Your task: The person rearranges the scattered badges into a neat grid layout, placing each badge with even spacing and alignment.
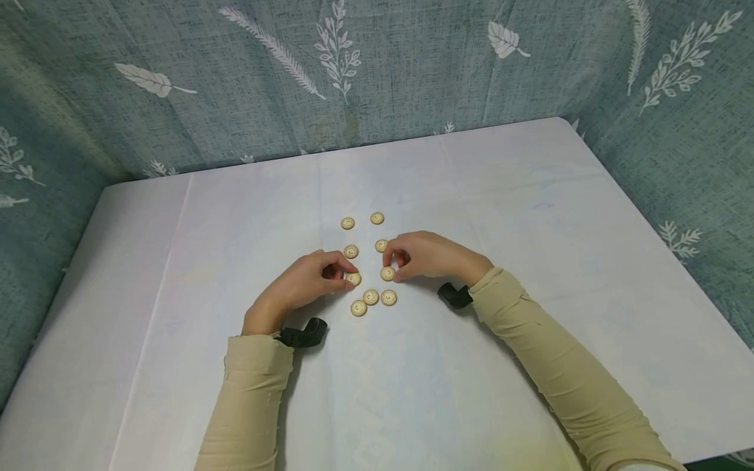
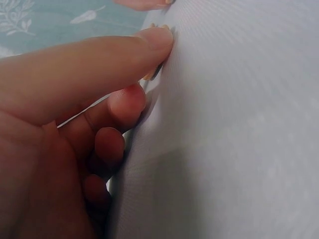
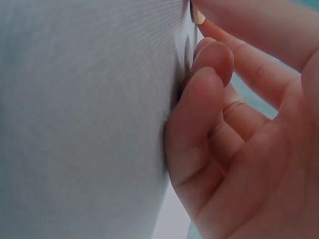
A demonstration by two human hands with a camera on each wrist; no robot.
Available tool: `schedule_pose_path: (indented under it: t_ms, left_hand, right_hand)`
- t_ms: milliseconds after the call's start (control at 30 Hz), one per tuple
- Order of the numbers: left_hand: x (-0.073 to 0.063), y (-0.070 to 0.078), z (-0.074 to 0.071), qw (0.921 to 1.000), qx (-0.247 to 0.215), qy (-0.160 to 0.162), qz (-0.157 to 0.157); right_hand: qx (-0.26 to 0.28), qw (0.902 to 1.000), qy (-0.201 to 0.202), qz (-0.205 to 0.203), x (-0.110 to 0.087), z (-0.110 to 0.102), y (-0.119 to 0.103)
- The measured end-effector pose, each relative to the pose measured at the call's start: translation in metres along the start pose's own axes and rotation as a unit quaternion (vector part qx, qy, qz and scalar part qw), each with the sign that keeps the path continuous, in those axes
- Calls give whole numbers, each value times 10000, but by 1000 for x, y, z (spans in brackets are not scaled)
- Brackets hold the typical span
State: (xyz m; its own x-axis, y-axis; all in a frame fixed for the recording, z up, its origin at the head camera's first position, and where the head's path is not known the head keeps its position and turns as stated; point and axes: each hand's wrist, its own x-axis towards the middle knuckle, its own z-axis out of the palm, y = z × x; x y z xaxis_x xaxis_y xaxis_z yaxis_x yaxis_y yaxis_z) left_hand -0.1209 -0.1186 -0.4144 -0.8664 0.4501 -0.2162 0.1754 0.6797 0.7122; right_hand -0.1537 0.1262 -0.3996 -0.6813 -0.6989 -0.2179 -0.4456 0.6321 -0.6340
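Several round, cream-coloured buttons lie flat on the white table, roughly in two columns. My left hand (image 1: 306, 281) pinches a button (image 1: 353, 279) of the left column between thumb and index finger, down at the tabletop. Across from it, my right hand (image 1: 432, 255) has thumb and index finger on opposite edges of another button (image 1: 387, 274). Just beyond the right fingers is a button (image 1: 381, 245) partly covered by them. In the left wrist view the thumb (image 2: 114, 64) hides most of the held button; the right wrist view shows only a sliver of button (image 3: 200, 15).
Farther back sit loose buttons, such as the far right one (image 1: 377, 218) and far left one (image 1: 347, 223). Nearer me, a button (image 1: 371, 297) touches or nearly touches another (image 1: 359, 307). The white-covered table (image 1: 501, 405) meets green leaf-patterned curtains (image 1: 400, 78) behind.
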Motion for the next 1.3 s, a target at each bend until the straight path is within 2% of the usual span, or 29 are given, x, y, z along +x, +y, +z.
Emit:
schedule_pose_path:
  t_ms: [467,900,1300]
  left_hand:
    - [-2,-1,-1,10000,-71,-20,-60]
    - [-2,-2,-2,10000,-73,3,-49]
    - [-1,-2,0,9999,-137,-30,-3]
  right_hand:
    - [2,10000,-12,12,1,0,-2]
    - [568,9971,-165,482,-1,-9,2]
    - [500,9967,-166,619,-9,-16,9]
